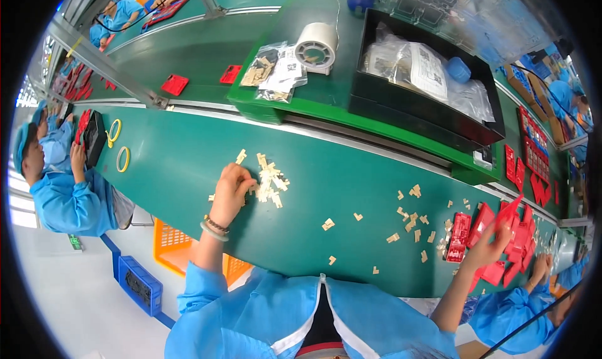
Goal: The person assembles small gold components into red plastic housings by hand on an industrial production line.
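My left hand (233, 188), with bracelets on its wrist, is at the left edge of a pile of small cream-coloured plastic pieces (271, 182). Its fingertips are pinched together, and whatever lies between them is too small to make out. Over to the right, my right hand (488, 251) grips a red plastic shell (506, 212) and holds it tilted above a heap of similar red shells (519, 241). One red shell (459, 233) lies with its inner side up just left of that heap. More cream pieces (411, 222) are scattered between the pile and the shells.
A black bin (426, 117) with plastic bags stands on a raised green shelf beside a white roll (315, 45) and bagged parts (271, 70). Two yellow tape rings (123, 159) lie at left. An orange crate (172, 246) sits below the table edge. Co-workers sit on both sides.
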`<state>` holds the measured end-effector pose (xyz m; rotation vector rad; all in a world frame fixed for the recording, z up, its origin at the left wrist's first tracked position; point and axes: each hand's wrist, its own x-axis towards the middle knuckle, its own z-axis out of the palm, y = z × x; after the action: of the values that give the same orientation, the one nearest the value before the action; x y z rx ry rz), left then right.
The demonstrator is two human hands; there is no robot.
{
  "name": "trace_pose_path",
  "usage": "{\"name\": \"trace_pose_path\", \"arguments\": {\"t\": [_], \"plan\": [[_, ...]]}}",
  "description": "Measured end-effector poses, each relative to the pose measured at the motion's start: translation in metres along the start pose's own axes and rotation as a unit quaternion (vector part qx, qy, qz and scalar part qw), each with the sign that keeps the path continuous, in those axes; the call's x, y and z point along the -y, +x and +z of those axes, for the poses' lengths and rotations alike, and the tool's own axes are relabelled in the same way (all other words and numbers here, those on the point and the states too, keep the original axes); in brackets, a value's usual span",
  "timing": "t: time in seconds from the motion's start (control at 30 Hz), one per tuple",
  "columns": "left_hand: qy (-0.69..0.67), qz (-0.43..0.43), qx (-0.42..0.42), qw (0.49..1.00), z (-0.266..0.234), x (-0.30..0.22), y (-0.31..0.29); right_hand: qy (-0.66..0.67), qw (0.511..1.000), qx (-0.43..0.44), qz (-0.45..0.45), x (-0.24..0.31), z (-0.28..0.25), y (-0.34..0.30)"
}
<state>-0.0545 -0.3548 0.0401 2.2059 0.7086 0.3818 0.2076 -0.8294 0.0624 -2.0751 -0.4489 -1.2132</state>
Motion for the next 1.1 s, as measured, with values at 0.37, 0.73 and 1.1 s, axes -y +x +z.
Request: {"name": "trace_pose_path", "arguments": {"t": [0.37,0.73,1.1], "plan": [[-0.118,-0.010,0.032,0.992,0.005,-0.005,0.011,0.314,0.784,0.491,-0.214,0.150,0.007,-0.107],[-0.397,-0.051,0.064,0.914,0.069,-0.118,-0.025,0.547,0.656,0.443,0.273,0.221,0.061,-0.074],[-0.453,-0.021,0.245,0.857,0.087,-0.129,-0.047,0.343,0.878,0.333,0.001,0.203,0.041,-0.060]]}}
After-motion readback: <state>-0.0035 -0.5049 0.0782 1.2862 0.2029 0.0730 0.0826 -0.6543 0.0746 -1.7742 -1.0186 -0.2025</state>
